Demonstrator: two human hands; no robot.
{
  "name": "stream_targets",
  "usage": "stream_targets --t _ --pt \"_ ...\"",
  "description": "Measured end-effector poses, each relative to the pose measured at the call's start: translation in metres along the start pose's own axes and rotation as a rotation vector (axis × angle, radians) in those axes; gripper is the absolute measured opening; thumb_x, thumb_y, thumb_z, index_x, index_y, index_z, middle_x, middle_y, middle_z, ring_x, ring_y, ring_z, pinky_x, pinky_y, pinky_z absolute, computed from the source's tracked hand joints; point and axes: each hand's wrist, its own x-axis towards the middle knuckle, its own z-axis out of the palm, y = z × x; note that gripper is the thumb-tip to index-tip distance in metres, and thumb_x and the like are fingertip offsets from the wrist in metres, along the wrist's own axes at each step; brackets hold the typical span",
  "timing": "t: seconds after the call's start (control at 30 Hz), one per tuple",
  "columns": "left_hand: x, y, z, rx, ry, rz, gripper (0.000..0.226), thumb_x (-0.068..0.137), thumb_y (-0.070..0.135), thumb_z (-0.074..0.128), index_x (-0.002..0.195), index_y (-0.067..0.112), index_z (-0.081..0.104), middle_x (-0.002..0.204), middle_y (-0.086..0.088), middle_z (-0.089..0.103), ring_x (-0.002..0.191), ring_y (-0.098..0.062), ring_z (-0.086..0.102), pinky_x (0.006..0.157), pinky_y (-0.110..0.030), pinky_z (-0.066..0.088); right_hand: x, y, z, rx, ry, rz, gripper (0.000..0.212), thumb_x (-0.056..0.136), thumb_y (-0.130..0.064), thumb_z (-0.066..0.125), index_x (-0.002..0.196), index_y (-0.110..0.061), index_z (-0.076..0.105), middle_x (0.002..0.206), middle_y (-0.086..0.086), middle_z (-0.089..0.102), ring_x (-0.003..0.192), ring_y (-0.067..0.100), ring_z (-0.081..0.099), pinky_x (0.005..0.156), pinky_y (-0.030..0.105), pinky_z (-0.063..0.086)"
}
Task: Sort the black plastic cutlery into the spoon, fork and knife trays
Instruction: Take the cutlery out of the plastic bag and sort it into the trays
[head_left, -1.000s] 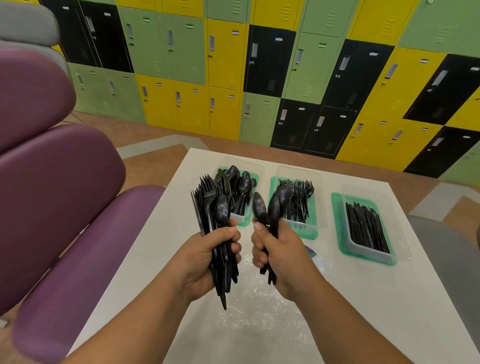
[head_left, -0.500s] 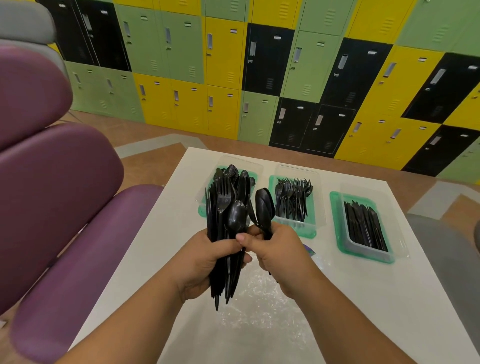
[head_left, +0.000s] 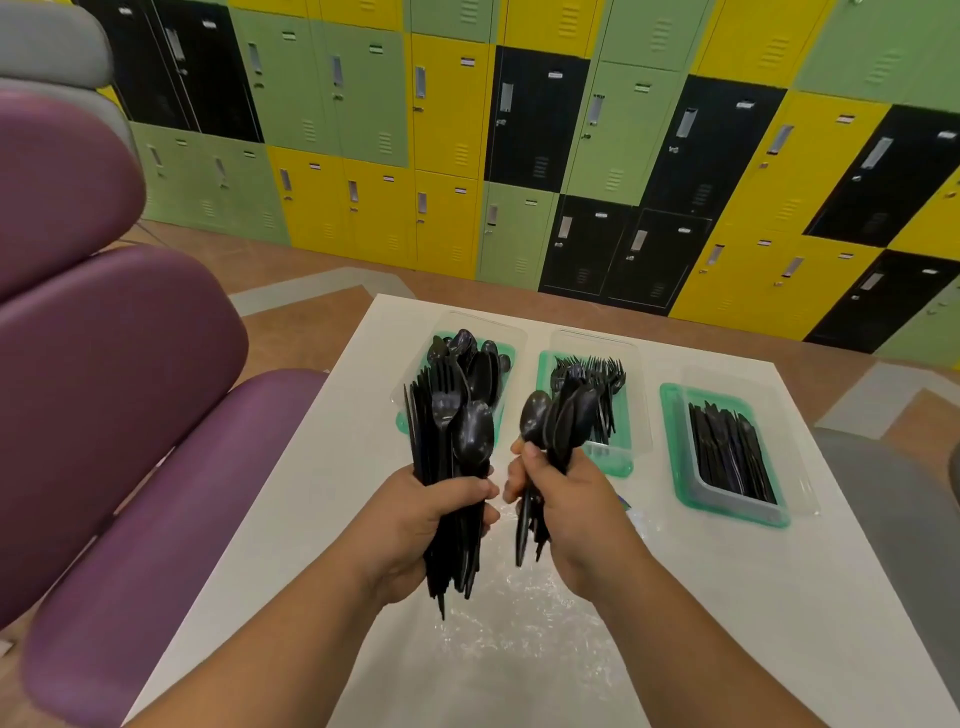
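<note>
Your left hand (head_left: 426, 525) is clenched round a thick bundle (head_left: 447, 415) of mixed black cutlery and holds it upright above the worktop (head_left: 779, 597). Fork tines and one spoon bowl stand out at the top, and the handles stick out below your fist. Your right hand (head_left: 576, 514) grips a smaller bunch (head_left: 561, 415) of spoons, bowls up, with the handle ends showing under your palm. Your hands are just beside each other with a narrow gap between the knuckles, and the bundle and the bunch do not touch.

Beyond your hands, three trays stand in a row across the far half of the worktop, each clear plastic with green at its base. The spoon tray (head_left: 506, 353) is on the left, partly hidden behind the bundle, with spoons (head_left: 483, 364) heaped in it. The fork tray (head_left: 618, 470) is in the middle, behind the bunch, and its forks (head_left: 605, 371) lie with tines toward the far edge. The knife tray (head_left: 670, 447) is on the right, well apart from your hands, and its knives (head_left: 727, 452) lie lengthwise, side by side.

Crinkled clear wrap (head_left: 519, 623) lies on the worktop below your hands. A purple seat (head_left: 130, 467) stands against the left side of the worktop. Green, yellow and black lockers (head_left: 467, 130) cover the far wall.
</note>
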Motion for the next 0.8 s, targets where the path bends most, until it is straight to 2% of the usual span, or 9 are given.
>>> stream_targets --t 0.1,0.2,0.33,0.4,0.53,0.6,0.67,0.73,0.8 --pt "0.0 0.001 -0.004 0.244 0.006 0.032 0.019 0.078 0.004 0.073 0.096 0.004 0.067 0.076 -0.009 0.07 0.071 -0.02 0.07 0.074 -0.035 0.056 0.005 -0.008 -0.005 0.103 0.074 -0.038 0.011 0.094 -0.024 0.057 0.088 -0.015 0.06 0.05 -0.004 0.036 0.049 0.014 0.034 0.052 0.027 0.033" --pt "-0.002 -0.001 0.0 0.405 -0.008 0.054 0.024 0.076 0.007 0.075 0.098 0.013 0.066 0.076 -0.004 0.071 0.073 -0.018 0.072 0.076 -0.034 0.057 0.009 -0.016 -0.005 0.022 0.128 -0.041 0.014 0.082 -0.028 0.073 0.082 -0.02 0.063 0.045 -0.008 0.035 0.042 0.012 0.029 0.046 0.027 0.03" --pt "-0.001 -0.006 0.003 0.469 -0.01 0.085 0.023 0.078 0.008 0.074 0.097 0.014 0.065 0.07 0.001 0.07 0.07 -0.015 0.07 0.08 -0.035 0.057 0.012 -0.019 0.0 0.044 0.235 -0.01 0.022 0.086 -0.019 0.069 0.067 -0.022 0.058 0.04 -0.009 0.033 0.041 0.013 0.024 0.045 0.027 0.023" --pt "-0.001 -0.007 0.002 0.473 -0.032 0.073 0.022 0.078 0.008 0.074 0.098 0.014 0.065 0.068 0.002 0.071 0.069 -0.014 0.07 0.083 -0.036 0.057 0.014 -0.021 0.0 0.087 0.284 -0.009 0.021 0.089 -0.019 0.065 0.07 -0.022 0.057 0.044 -0.004 0.03 0.042 0.013 0.023 0.046 0.028 0.022" --pt "-0.001 -0.008 -0.003 0.357 -0.041 -0.003 0.02 0.078 0.007 0.073 0.096 0.008 0.066 0.064 -0.003 0.067 0.065 -0.015 0.066 0.073 -0.031 0.056 0.022 -0.032 -0.007 0.292 0.339 -0.029 0.01 0.097 -0.022 0.053 0.088 -0.02 0.057 0.054 -0.002 0.044 0.049 0.012 0.037 0.051 0.026 0.032" --pt "-0.001 -0.009 -0.007 0.233 -0.039 -0.059 0.016 0.078 0.005 0.072 0.093 0.001 0.066 0.065 -0.009 0.064 0.063 -0.019 0.063 0.071 -0.033 0.053 0.026 -0.04 -0.015 0.377 0.356 -0.059 0.015 0.1 -0.022 0.046 0.09 -0.019 0.056 0.057 -0.002 0.059 0.06 0.016 0.054 0.058 0.028 0.044" --pt "0.0 -0.008 -0.01 0.068 -0.024 -0.11 0.01 0.078 0.002 0.07 0.088 -0.001 0.069 0.067 -0.013 0.062 0.062 -0.021 0.06 0.071 -0.034 0.05 0.027 -0.046 -0.02 0.442 0.328 -0.078 0.017 0.102 -0.021 0.041 0.091 -0.018 0.054 0.054 -0.003 0.063 0.065 0.02 0.063 0.067 0.034 0.051" --pt "0.003 -0.007 -0.012 -0.092 0.002 -0.142 0.008 0.078 0.002 0.069 0.085 -0.002 0.07 0.069 -0.014 0.064 0.063 -0.021 0.063 0.072 -0.033 0.051 0.026 -0.043 -0.021 0.425 0.288 -0.056 0.014 0.102 -0.021 0.042 0.1 -0.015 0.055 0.053 -0.001 0.056 0.051 0.016 0.056 0.059 0.032 0.051" --pt "0.006 -0.005 -0.012 -0.161 0.011 -0.155 0.01 0.079 0.002 0.068 0.087 -0.003 0.069 0.07 -0.013 0.065 0.063 -0.019 0.065 0.068 -0.03 0.054 0.023 -0.034 -0.017 0.312 0.219 0.0 0.019 0.1 -0.026 0.045 0.112 -0.014 0.055 0.052 -0.003 0.046 0.042 0.011 0.04 0.047 0.026 0.04"
